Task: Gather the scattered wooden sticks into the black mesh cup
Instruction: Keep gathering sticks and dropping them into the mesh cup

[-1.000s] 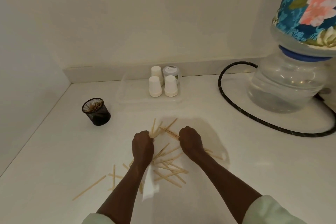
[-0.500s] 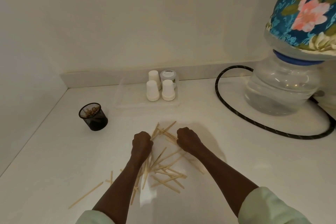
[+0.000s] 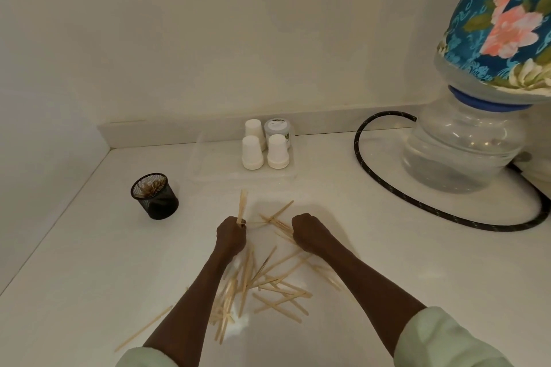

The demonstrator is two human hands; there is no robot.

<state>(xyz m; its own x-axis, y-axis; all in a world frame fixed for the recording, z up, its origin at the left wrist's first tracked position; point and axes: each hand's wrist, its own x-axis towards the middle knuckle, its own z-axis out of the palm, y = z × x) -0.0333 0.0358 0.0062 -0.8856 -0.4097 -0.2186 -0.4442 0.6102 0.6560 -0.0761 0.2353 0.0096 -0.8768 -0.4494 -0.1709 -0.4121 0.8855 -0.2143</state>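
I have a single feed, from the wide-angle camera worn on the person's head, and it looks forward and down onto a white counter [image 3: 343, 217] set in a corner where two pale walls meet. Both forearms come in from the bottom edge, so the lens sits just above and behind the left hand [image 3: 231, 235] and right hand [image 3: 310, 235], close to them. Straight lines bow toward the frame edges. With no second view, nothing is shared between cameras.

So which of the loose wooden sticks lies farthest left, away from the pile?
The single stick lying diagonally on the counter outside the left forearm; the others cluster between the arms.
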